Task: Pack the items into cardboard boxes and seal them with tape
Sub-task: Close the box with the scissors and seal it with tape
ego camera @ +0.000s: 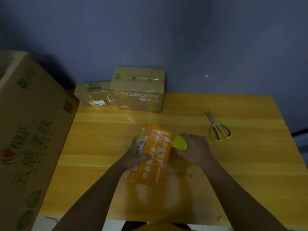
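An orange cardboard box [152, 157] with white printed characters lies on the wooden table [241, 172], near its middle. My left hand [135, 156] grips the box's left side, over a white label. My right hand [195, 148] holds a yellow tape dispenser [179, 142] against the box's right far corner. Shiny clear tape runs across the box's top near that corner. The box and its near end look blurred by motion.
Two taped brown cardboard boxes stand at the table's back: a low one [93, 94] and a taller one [138, 89] printed AMORTALS. A large printed carton [30, 130] fills the left side. Yellow-handled scissors [218, 127] lie at the right.
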`<state>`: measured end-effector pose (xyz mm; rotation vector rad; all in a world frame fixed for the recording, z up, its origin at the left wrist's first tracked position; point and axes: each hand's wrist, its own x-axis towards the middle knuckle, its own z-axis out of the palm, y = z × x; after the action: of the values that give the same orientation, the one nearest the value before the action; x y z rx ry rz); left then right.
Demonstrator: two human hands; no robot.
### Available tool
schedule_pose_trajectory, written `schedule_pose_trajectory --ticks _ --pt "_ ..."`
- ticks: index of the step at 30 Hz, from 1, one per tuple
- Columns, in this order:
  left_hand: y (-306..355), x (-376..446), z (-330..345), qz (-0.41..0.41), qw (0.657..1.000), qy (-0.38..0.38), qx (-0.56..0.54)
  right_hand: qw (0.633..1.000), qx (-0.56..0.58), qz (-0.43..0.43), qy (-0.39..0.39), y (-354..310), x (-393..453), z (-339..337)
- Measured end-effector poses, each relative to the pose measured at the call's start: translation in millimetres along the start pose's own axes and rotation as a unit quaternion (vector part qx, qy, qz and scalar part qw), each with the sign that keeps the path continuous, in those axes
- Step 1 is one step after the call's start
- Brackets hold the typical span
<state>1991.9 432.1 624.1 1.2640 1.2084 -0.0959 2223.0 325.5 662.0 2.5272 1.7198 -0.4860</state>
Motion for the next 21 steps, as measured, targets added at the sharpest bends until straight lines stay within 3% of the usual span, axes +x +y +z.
schedule_pose_trajectory --ticks 10,13,15,18,21 --pt "-17 18 -19 -0.021 0.998 -0.055 0.002 0.983 -0.024 0.029 -0.178 -22 23 -6" --pt "-14 16 -31 -0.04 0.998 -0.027 0.032 0.99 -0.028 0.02 -0.136 -36 23 9" --pt "-2 16 -42 -0.014 0.992 -0.033 0.124 0.992 -0.04 0.02 -0.116 -38 22 17" --pt "26 8 -39 0.071 0.942 -0.003 0.328 0.992 -0.053 0.037 -0.104 -36 23 22" --pt "35 -6 0 0.087 0.929 0.036 0.358 0.993 -0.065 0.045 -0.091 -39 23 24"
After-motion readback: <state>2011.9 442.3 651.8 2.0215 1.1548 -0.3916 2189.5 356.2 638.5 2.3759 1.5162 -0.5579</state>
